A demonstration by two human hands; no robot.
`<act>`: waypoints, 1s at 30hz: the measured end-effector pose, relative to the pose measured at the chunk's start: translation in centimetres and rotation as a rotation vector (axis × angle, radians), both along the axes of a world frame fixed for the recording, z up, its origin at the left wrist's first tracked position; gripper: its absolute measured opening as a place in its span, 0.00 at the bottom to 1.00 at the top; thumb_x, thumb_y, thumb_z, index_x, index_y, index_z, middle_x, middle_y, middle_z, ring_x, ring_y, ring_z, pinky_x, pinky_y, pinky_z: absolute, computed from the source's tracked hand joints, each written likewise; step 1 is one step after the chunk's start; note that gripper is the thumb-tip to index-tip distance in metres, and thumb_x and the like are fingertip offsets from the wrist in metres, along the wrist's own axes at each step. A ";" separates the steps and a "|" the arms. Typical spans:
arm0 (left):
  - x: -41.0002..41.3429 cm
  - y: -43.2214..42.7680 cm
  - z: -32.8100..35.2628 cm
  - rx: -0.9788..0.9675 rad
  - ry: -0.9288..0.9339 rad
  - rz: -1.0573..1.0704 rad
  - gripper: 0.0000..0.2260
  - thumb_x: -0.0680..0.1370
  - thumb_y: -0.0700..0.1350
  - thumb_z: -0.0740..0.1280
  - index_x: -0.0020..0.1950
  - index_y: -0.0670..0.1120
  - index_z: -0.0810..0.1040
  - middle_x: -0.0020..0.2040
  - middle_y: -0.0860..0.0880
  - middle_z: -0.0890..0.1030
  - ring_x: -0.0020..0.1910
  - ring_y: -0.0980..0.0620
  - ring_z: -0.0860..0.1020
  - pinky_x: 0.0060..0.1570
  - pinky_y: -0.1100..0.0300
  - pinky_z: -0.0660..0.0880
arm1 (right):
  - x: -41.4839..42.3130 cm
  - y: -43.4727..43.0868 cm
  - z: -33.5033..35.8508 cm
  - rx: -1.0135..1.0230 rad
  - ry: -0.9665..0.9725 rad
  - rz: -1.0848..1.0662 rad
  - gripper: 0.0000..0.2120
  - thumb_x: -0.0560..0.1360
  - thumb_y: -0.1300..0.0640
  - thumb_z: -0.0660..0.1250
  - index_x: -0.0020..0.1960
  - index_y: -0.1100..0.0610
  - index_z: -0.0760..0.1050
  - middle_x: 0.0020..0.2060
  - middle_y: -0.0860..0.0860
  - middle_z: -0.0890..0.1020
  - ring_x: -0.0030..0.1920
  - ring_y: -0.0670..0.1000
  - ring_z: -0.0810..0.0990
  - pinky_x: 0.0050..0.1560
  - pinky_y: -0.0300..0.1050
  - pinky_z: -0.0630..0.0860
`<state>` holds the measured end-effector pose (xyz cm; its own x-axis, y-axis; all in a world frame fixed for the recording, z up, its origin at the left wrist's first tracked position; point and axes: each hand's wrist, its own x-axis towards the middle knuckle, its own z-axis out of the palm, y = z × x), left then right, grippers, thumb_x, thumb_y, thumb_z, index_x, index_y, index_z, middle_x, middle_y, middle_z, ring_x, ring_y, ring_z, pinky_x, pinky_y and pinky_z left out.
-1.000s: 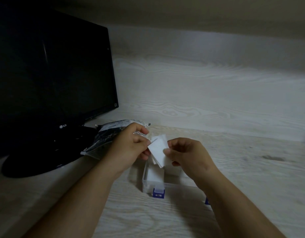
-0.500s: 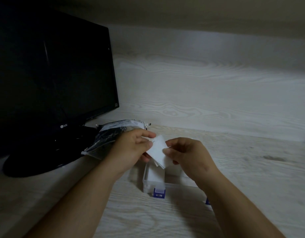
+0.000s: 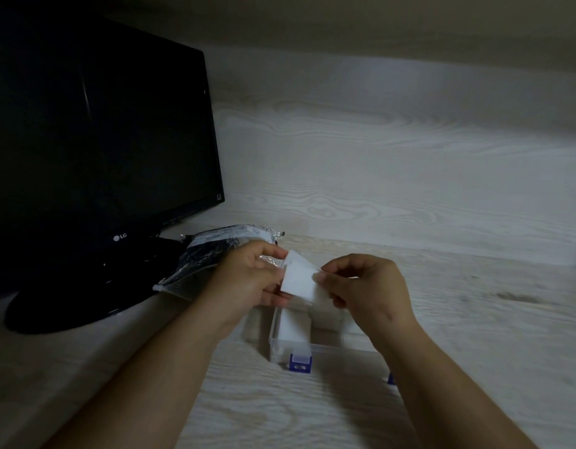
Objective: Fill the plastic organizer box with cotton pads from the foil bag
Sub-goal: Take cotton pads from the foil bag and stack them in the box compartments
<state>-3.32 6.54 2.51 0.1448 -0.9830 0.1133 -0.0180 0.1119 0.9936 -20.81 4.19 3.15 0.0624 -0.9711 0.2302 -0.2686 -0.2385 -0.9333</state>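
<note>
My left hand (image 3: pixel 247 281) and right hand (image 3: pixel 369 286) both pinch cotton pads (image 3: pixel 299 280) just above the organizer box (image 3: pixel 274 346), foil bag (image 3: pixel 209 254) behind its left end; loading step, next I'd square them and lower into a compartment.

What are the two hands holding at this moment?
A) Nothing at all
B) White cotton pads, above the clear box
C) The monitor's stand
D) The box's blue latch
B: the left hand and the right hand each pinch an edge of the white cotton pads, which hang just above the open clear organizer box.
</note>
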 end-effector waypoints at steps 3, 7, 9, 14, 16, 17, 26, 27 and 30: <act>0.0 0.0 0.0 0.004 0.001 -0.019 0.10 0.77 0.30 0.64 0.52 0.43 0.78 0.42 0.38 0.82 0.34 0.45 0.82 0.32 0.57 0.79 | 0.1 -0.1 -0.1 -0.020 -0.007 -0.009 0.04 0.69 0.60 0.77 0.37 0.56 0.82 0.31 0.49 0.83 0.28 0.48 0.79 0.39 0.50 0.80; 0.1 0.0 0.0 0.005 0.051 -0.028 0.13 0.77 0.29 0.63 0.55 0.43 0.77 0.41 0.38 0.80 0.32 0.46 0.82 0.32 0.57 0.80 | 0.0 -0.2 -0.2 -0.039 -0.016 -0.015 0.05 0.70 0.58 0.77 0.41 0.57 0.81 0.32 0.51 0.84 0.29 0.47 0.80 0.40 0.46 0.80; 0.1 0.1 0.0 0.011 0.051 -0.034 0.17 0.76 0.27 0.63 0.58 0.45 0.76 0.41 0.38 0.80 0.33 0.46 0.82 0.34 0.56 0.80 | 0.0 -0.3 -0.3 -0.030 -0.054 -0.009 0.08 0.70 0.58 0.77 0.43 0.59 0.80 0.32 0.51 0.83 0.29 0.46 0.80 0.40 0.47 0.81; -0.2 0.5 0.0 0.027 0.006 -0.118 0.21 0.75 0.24 0.61 0.58 0.45 0.77 0.43 0.37 0.82 0.37 0.45 0.83 0.38 0.57 0.81 | 0.1 -0.4 -0.4 -0.055 -0.023 -0.050 0.06 0.71 0.58 0.76 0.42 0.57 0.79 0.30 0.49 0.82 0.27 0.45 0.79 0.34 0.41 0.78; -0.2 0.6 0.0 0.024 -0.009 -0.126 0.18 0.75 0.24 0.61 0.56 0.44 0.77 0.42 0.39 0.82 0.38 0.45 0.83 0.40 0.56 0.82 | 0.1 -0.5 -0.5 -0.061 -0.001 -0.061 0.05 0.71 0.58 0.75 0.41 0.56 0.79 0.31 0.49 0.82 0.26 0.44 0.78 0.35 0.44 0.78; -0.3 0.6 0.0 0.021 -0.009 -0.129 0.17 0.75 0.24 0.61 0.55 0.43 0.77 0.41 0.39 0.82 0.38 0.45 0.83 0.40 0.56 0.82 | 0.1 -0.5 -0.6 -0.060 0.011 -0.061 0.05 0.71 0.58 0.75 0.40 0.56 0.79 0.31 0.49 0.82 0.27 0.44 0.77 0.35 0.45 0.77; -0.2 0.3 -0.1 -0.002 -0.008 -0.117 0.14 0.74 0.24 0.60 0.50 0.40 0.78 0.45 0.39 0.83 0.40 0.43 0.83 0.41 0.53 0.82 | 0.3 -0.6 -0.7 0.054 0.058 0.061 0.06 0.74 0.58 0.71 0.40 0.57 0.76 0.30 0.50 0.81 0.30 0.48 0.76 0.34 0.47 0.75; -0.2 0.3 -0.1 -0.001 -0.005 -0.106 0.14 0.75 0.24 0.60 0.48 0.40 0.78 0.46 0.38 0.83 0.42 0.42 0.83 0.43 0.50 0.82 | 0.3 -0.5 -0.7 0.048 0.057 0.062 0.06 0.74 0.58 0.72 0.41 0.57 0.76 0.30 0.49 0.81 0.29 0.47 0.75 0.34 0.45 0.74; -0.1 0.3 0.2 0.005 0.071 -0.087 0.13 0.76 0.28 0.57 0.45 0.39 0.80 0.45 0.37 0.82 0.42 0.40 0.82 0.43 0.45 0.81 | 0.3 -0.2 -0.5 0.032 0.043 0.064 0.06 0.74 0.59 0.72 0.43 0.60 0.76 0.30 0.51 0.80 0.27 0.46 0.74 0.31 0.42 0.74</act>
<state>-3.38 6.83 2.66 0.0666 -0.9927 0.1005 0.0622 0.1046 0.9926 -20.55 3.95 2.66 0.1337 -0.9717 0.1948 -0.2940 -0.2266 -0.9285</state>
